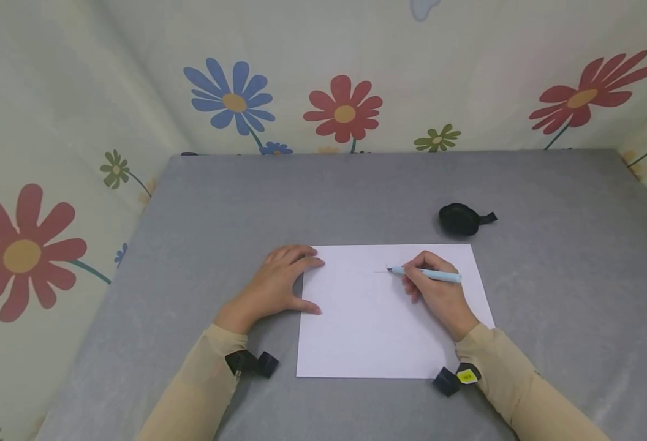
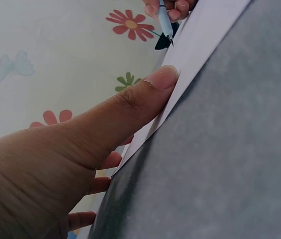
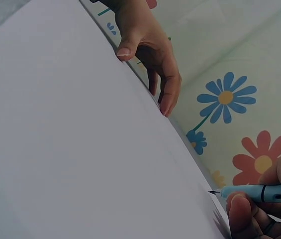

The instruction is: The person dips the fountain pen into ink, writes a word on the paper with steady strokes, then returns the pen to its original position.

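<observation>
A sheet of white paper (image 1: pixel 356 331) lies flat on the grey table. My right hand (image 1: pixel 438 294) pinches a light blue fountain pen (image 1: pixel 442 275), its dark nib pointing left at the paper's upper middle. Faint thin lines (image 1: pixel 381 271) show by the nib. In the right wrist view the pen (image 3: pixel 252 192) is held between thumb and fingers. My left hand (image 1: pixel 276 282) rests at the paper's left edge, thumb and fingers spread, the tips on the sheet. The left wrist view shows that thumb (image 2: pixel 125 107) lying on the paper's edge.
A small black pouch (image 1: pixel 459 219) with a short tab lies beyond the paper's upper right corner. Grey cloth covers the table (image 1: pixel 191 208). A flower-printed curtain (image 1: pixel 301 37) hangs behind and at the sides. Black cameras (image 1: pixel 268 364) are strapped to both wrists.
</observation>
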Demonstrator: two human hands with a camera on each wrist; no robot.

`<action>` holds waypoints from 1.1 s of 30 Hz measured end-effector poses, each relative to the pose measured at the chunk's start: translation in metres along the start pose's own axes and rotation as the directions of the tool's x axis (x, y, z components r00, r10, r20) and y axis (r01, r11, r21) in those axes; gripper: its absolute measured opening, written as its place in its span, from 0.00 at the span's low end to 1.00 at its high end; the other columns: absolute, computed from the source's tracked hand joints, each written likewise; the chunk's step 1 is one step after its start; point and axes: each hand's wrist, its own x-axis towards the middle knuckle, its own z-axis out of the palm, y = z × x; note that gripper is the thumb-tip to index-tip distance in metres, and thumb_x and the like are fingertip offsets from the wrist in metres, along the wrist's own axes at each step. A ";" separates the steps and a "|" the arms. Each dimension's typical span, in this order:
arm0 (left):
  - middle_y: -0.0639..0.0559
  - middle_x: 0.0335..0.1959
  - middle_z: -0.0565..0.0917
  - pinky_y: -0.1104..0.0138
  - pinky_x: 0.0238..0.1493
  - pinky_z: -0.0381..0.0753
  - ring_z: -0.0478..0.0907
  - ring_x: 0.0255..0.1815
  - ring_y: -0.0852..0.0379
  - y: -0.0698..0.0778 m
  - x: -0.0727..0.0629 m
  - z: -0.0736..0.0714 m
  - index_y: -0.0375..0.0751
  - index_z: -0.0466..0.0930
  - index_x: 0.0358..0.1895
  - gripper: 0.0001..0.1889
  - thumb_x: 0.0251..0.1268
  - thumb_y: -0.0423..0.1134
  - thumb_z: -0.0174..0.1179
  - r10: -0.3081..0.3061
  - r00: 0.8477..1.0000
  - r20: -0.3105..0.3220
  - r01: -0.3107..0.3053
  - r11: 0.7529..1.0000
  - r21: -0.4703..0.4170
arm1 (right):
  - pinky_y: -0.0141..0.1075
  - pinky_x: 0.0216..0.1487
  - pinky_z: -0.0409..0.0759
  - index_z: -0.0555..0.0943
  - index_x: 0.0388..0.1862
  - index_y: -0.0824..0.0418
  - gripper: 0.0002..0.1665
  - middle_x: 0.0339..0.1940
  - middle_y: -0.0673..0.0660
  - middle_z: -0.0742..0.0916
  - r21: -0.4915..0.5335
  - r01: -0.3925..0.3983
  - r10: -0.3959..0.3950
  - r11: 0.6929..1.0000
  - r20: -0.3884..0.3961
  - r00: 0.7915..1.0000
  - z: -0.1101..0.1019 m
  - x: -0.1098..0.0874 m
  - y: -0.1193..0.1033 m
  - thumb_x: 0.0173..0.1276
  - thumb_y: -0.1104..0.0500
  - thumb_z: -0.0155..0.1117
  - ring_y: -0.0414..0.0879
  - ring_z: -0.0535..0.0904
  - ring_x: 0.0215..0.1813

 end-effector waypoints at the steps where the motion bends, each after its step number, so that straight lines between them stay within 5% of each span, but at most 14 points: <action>1: 0.50 0.65 0.72 0.47 0.71 0.60 0.65 0.69 0.47 0.000 0.000 0.000 0.50 0.75 0.62 0.45 0.34 0.63 0.75 0.000 1.000 0.001 0.000 1.000 0.001 | 0.32 0.24 0.80 0.76 0.35 0.69 0.08 0.28 0.63 0.84 0.003 -0.002 0.002 1.000 0.002 1.000 0.000 0.000 0.000 0.69 0.62 0.59 0.41 0.77 0.21; 33: 0.50 0.66 0.72 0.47 0.72 0.60 0.65 0.69 0.47 0.000 0.000 0.002 0.51 0.74 0.62 0.45 0.34 0.63 0.75 -0.010 1.000 0.003 0.010 1.000 0.015 | 0.33 0.23 0.80 0.75 0.33 0.68 0.08 0.26 0.62 0.83 -0.024 0.013 -0.012 1.000 0.048 0.999 -0.002 -0.003 0.002 0.69 0.62 0.59 0.42 0.77 0.20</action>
